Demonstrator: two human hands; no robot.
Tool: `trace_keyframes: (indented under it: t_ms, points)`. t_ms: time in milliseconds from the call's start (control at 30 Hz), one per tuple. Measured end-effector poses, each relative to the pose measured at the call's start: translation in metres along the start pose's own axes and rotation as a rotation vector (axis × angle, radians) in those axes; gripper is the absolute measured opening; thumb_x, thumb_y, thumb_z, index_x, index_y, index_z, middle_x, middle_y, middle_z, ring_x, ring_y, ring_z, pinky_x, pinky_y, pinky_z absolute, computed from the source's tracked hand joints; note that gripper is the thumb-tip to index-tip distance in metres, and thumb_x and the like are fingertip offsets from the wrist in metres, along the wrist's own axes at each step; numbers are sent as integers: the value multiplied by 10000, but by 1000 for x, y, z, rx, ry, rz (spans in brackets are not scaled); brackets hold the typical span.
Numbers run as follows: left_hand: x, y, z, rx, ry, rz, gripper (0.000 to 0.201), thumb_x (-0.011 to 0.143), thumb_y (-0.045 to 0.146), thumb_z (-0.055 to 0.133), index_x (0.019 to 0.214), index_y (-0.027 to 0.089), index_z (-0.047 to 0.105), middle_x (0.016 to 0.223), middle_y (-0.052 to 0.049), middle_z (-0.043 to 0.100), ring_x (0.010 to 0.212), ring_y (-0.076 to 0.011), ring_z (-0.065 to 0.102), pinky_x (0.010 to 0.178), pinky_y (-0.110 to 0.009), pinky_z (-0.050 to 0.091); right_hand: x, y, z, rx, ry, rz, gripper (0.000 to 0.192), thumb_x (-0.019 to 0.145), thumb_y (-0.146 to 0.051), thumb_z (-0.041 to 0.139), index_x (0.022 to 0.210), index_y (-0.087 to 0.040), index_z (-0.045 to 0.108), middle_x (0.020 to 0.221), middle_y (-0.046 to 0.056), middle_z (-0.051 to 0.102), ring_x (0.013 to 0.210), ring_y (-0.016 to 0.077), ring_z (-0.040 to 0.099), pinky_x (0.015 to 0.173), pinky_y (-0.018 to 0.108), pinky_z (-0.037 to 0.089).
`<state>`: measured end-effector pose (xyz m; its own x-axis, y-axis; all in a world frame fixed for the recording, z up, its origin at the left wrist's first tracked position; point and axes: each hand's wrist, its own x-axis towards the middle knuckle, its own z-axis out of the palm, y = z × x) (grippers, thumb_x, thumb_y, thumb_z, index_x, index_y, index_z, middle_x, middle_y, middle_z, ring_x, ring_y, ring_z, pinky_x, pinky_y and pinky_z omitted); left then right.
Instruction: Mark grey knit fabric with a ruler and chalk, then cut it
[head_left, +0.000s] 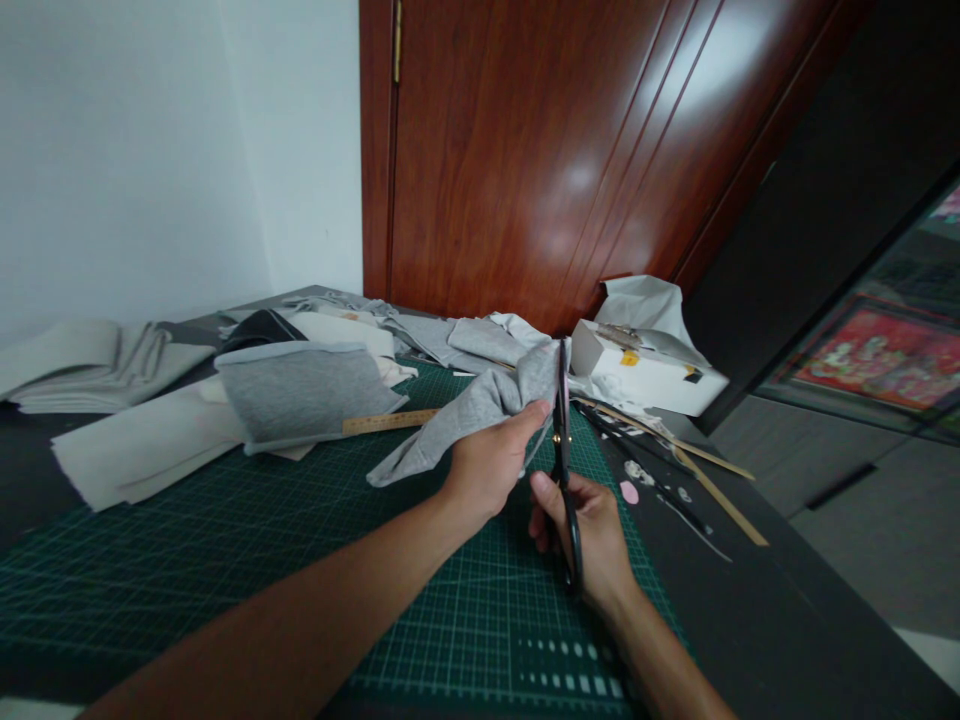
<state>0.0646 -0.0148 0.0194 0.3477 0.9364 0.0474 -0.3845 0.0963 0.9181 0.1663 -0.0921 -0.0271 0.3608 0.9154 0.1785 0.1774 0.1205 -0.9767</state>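
Observation:
My left hand (491,455) grips a piece of grey knit fabric (480,405) and holds it up off the green cutting mat (450,620). In my right hand (592,525) is a pair of black-handled scissors (562,450), blades pointing up and away from me. The blades stand at the right edge of the fabric, by my left fingertips; whether the cloth lies between them I cannot tell. A narrow grey strip hangs down beside the blades. Behind the fabric, a wooden ruler (386,421) lies on the mat.
Left of the mat lie a grey fabric piece (307,395), pale folded cloth (82,370) and cream pieces (150,440). A white box (652,370) stands at the back right. Wooden strips (724,495), a pink scrap (629,492) and black tools lie right. A wooden door (510,150) rises behind.

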Motion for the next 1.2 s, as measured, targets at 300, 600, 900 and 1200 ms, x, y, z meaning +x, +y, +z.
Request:
trace_keyframes:
  t_ms: [300, 600, 900, 1200]
  points:
    - [-2, 5, 3, -10, 36, -12, 341, 742, 475, 790, 607, 171, 719, 611, -47, 712, 622, -203, 678, 652, -311, 531, 2, 4, -1, 20, 6, -6, 562, 793, -695, 763, 616, -188, 596, 472, -7, 592, 376, 96, 488, 373, 202, 352]
    - [3, -1, 1, -23, 17, 6, 297, 740, 469, 799, 667, 185, 751, 628, -41, 724, 682, -217, 710, 692, -312, 537, 3, 9, -2, 47, 24, 13, 530, 803, -668, 773, 640, -190, 612, 449, -20, 576, 347, 96, 461, 343, 205, 309]
    - [5, -2, 0, -21, 41, 28, 288, 728, 455, 819, 684, 177, 756, 659, -47, 742, 778, -242, 730, 765, -329, 545, 3, 10, -4, 36, 32, 25, 519, 804, -649, 784, 631, -195, 602, 438, -26, 573, 332, 90, 453, 337, 199, 307]
    - [2, 4, 1, -30, 26, 4, 318, 728, 476, 788, 640, 177, 727, 659, -52, 741, 695, -222, 712, 708, -324, 541, 2, 3, -3, -17, 26, 7, 556, 776, -685, 780, 597, -192, 597, 471, 4, 608, 377, 108, 507, 372, 209, 356]
